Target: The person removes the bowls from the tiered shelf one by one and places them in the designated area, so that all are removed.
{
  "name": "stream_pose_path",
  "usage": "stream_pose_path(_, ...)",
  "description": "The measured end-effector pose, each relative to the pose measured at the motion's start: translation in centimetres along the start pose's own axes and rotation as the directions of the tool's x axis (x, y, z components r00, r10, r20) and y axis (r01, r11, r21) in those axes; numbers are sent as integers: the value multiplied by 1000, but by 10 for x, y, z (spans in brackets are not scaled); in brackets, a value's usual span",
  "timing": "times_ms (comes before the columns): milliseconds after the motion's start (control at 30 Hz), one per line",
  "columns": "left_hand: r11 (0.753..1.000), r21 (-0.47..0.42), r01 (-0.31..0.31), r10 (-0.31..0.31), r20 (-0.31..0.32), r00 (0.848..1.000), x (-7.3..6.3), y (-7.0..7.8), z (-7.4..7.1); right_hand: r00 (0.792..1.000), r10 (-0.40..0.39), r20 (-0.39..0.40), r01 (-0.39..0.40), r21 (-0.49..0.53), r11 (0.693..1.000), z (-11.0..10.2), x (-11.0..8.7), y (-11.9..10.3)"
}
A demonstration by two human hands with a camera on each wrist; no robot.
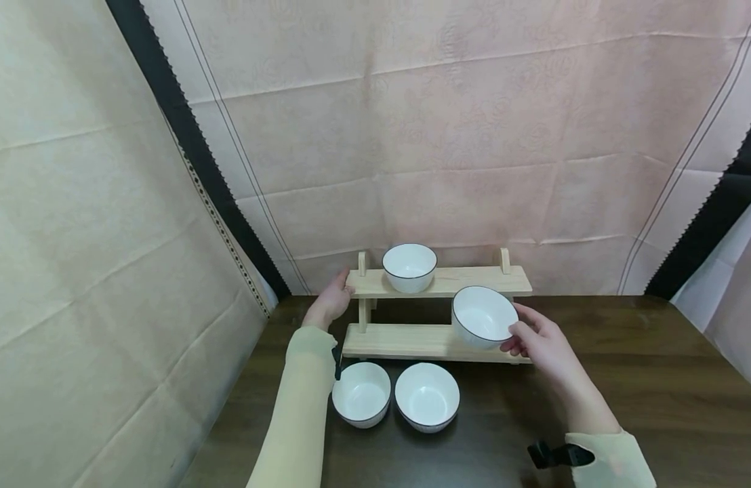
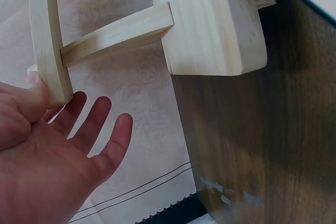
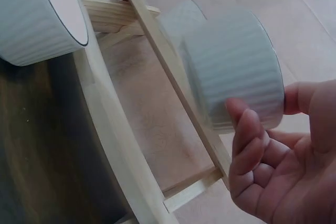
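Observation:
A two-tier wooden shelf [image 1: 415,342] stands on the table. At its left end, my left hand [image 1: 330,299] pinches the upper board [image 2: 50,35] between thumb and index finger, the other fingers spread below. My right hand [image 1: 541,339] grips a white bowl [image 1: 480,315] with a dark rim by its right side. That bowl is held near the right part of the upper board; whether it touches the board I cannot tell. Another white bowl [image 1: 410,269] sits on the upper board, left of its middle.
Two more white bowls, a left one [image 1: 361,394] and a right one [image 1: 428,398], stand side by side on the dark wooden table [image 1: 656,379] before the shelf. A pale cloth backdrop [image 1: 473,135] hangs close behind, with another cloth panel [image 1: 101,271] at the left.

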State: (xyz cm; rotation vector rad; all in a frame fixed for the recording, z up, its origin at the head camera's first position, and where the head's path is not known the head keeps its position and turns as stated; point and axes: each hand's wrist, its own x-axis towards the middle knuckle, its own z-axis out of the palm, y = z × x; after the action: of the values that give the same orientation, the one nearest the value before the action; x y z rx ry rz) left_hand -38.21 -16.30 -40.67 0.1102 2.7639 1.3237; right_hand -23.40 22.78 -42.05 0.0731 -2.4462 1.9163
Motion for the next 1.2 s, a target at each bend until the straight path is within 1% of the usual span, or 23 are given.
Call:
stream_pose_path(300, 1000, -24, 6, -6, 13, 1000, -2, 0, 3, 999, 14, 41, -15, 9, 1000, 0, -8, 6)
stream_pose_path(600, 1000, -23, 9, -8, 8, 1000, 0, -2, 5, 995, -10, 95, 11, -13, 1000, -7, -13, 8)
stream_pose_path(733, 1000, -11, 4, -4, 7, 1000, 0, 0, 4, 991, -16, 134, 19, -16, 1000, -11, -13, 11)
stream_pose_path(867, 1000, -18, 2, -2, 5, 1000, -1, 1, 3, 985, -16, 173, 20, -20, 1000, -15, -13, 13)
stream_pose_path(1200, 999, -47, -3, 2, -4, 1000, -1, -5, 2, 971, -17, 239, 22, -19, 1000, -20, -16, 12)
